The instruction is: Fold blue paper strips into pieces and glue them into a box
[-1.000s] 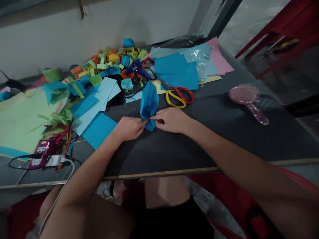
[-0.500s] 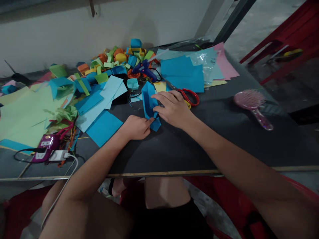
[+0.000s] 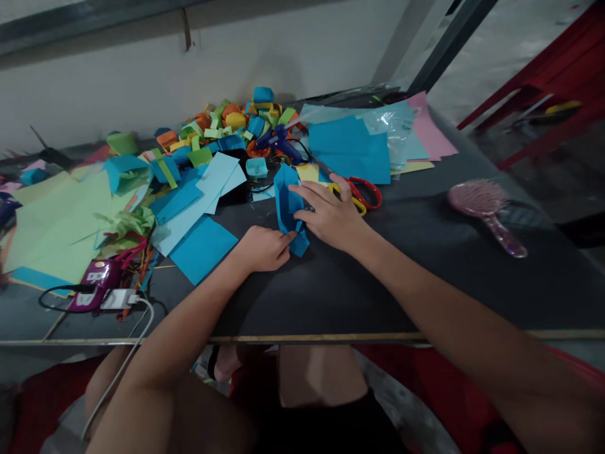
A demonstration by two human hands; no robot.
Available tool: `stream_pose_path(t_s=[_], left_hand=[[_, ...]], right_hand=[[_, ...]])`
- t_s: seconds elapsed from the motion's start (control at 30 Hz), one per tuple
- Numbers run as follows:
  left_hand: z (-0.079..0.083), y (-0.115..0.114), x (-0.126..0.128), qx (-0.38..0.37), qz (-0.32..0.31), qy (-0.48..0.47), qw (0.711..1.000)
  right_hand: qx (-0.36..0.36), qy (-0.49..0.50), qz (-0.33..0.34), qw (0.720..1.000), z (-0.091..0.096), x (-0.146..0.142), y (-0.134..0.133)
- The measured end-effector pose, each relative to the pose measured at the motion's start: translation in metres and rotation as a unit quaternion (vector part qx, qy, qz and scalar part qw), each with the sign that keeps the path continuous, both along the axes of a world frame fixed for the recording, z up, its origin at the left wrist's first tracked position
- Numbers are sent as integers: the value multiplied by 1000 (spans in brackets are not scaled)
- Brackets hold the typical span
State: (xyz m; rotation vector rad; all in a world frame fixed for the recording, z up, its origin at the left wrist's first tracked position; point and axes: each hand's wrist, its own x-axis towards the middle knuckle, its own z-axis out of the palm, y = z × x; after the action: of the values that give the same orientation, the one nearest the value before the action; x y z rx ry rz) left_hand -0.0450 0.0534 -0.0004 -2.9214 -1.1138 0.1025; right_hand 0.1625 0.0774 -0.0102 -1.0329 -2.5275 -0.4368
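A partly folded piece of blue paper (image 3: 286, 192), shaped like a narrow open box with raised sides, lies on the dark table in front of me. My left hand (image 3: 267, 248) is closed, its index finger pressing on the near end of the fold. From the right, my right hand (image 3: 331, 214) grips the paper's right wall between thumb and fingers. A loose flap of the paper sticks out toward me below the left fingertip. Just behind the right hand lie red-handled scissors (image 3: 366, 192) and yellow-handled scissors (image 3: 360, 207), partly hidden by it.
Folded paper pieces (image 3: 231, 120) are heaped by the wall beside a blue glue gun (image 3: 286, 145). Blue sheets (image 3: 350, 148) lie behind, loose blue squares (image 3: 203, 249) to the left. A purple power strip (image 3: 97, 284) with a white cable and a pink hairbrush (image 3: 486, 208) flank the workspace.
The view has shifted slightly, so everything sits a little lower and to the right. Both hands keep nearly the same hold on the blue paper.
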Motion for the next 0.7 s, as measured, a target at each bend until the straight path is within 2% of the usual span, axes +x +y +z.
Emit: stream_pose_path(t_s=[0.37,0.7], left_hand=[[-4,1,-1,11,-6,-17,1000],[-1,1,0,15,-12,-7,1000]], right_hand=[[-34,8,-15,999,4,0,1],[-49,-1,-10,999,8,-2,3]])
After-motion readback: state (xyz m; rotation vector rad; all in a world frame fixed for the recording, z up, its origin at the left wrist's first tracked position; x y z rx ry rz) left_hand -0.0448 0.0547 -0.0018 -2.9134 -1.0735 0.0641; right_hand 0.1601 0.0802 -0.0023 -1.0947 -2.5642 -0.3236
